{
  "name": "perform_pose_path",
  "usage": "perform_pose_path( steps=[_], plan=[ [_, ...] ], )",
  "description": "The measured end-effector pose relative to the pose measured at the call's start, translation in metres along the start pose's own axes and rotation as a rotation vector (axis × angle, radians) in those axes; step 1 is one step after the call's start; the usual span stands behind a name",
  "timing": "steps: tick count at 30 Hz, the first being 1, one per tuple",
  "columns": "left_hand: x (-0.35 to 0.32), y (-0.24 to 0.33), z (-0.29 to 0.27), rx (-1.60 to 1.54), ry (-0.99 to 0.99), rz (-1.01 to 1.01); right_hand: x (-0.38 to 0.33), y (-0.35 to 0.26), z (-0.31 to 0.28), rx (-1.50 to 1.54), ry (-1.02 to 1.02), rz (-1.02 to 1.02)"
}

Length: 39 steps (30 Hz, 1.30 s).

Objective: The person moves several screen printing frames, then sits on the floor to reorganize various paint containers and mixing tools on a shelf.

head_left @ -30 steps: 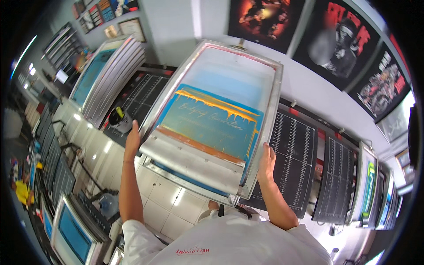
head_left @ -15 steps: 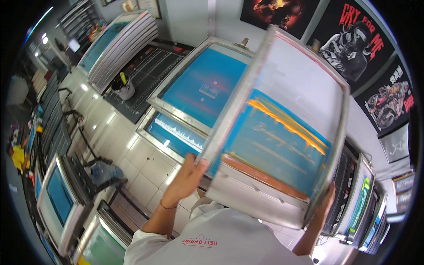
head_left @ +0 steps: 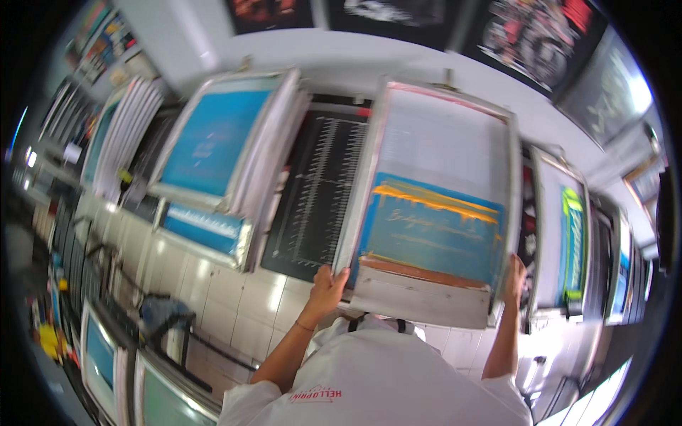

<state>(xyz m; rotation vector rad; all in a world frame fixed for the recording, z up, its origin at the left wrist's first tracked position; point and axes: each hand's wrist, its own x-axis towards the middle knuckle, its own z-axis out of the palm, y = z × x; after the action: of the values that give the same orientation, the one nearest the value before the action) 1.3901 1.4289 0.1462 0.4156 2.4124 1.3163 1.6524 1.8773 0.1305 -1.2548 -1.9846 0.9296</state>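
I hold a large screen-printing frame (head_left: 435,206) in front of me, with a metal rim, blue mesh, an orange streak across it and a reddish band near its lower edge. My left hand (head_left: 328,285) grips its lower left corner. My right hand (head_left: 514,278) grips its lower right side. The frame hangs over a black printing board (head_left: 320,192) marked with white ruler lines.
A stack of blue-mesh frames (head_left: 220,145) leans at the left, with more stacked frames (head_left: 121,135) beyond. A frame with a green print (head_left: 572,241) stands at the right. Framed screens (head_left: 99,355) stand on the white tiled floor (head_left: 234,291). Dark printed shirts (head_left: 540,35) hang on the wall.
The frame swung from the left stack across to the right and now sits over the black ruled board. Both hands stayed on its lower edge. My view turned right.
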Motion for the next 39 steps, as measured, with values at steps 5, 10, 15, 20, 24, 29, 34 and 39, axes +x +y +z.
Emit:
perform_pose_path(
  steps=[5, 10, 15, 20, 24, 29, 34, 39],
  plan=[
    [0.001, -0.017, 0.063, -0.005, -0.008, 0.052, 0.02, 0.034, -0.007, 0.231, -0.155, 0.164],
    [-0.001, 0.008, 0.084, -0.132, -0.086, 0.138, 0.04, 0.067, -0.002, -0.009, -0.086, 0.025],
    [0.009, 0.0, 0.085, 0.021, -0.217, 0.056, 0.029, 0.047, -0.009, 0.105, 0.02, 0.078],
    [0.014, -0.004, 0.083, 0.127, -0.298, -0.032, 0.032, 0.06, -0.006, 0.052, -0.036, 0.104],
    [0.02, -0.004, 0.083, 0.195, -0.352, -0.037, 0.036, 0.055, -0.005, 0.044, -0.031, 0.123],
    [0.024, 0.011, 0.087, 0.095, -0.451, 0.039, 0.036, 0.069, -0.007, 0.112, 0.011, 0.08],
    [0.031, -0.038, 0.116, 0.135, -0.372, 0.174, 0.05, 0.08, -0.014, 0.052, -0.064, 0.038],
    [0.019, 0.013, 0.107, 0.081, -0.474, 0.013, 0.047, 0.076, -0.015, 0.002, 0.003, -0.044]
  ],
)
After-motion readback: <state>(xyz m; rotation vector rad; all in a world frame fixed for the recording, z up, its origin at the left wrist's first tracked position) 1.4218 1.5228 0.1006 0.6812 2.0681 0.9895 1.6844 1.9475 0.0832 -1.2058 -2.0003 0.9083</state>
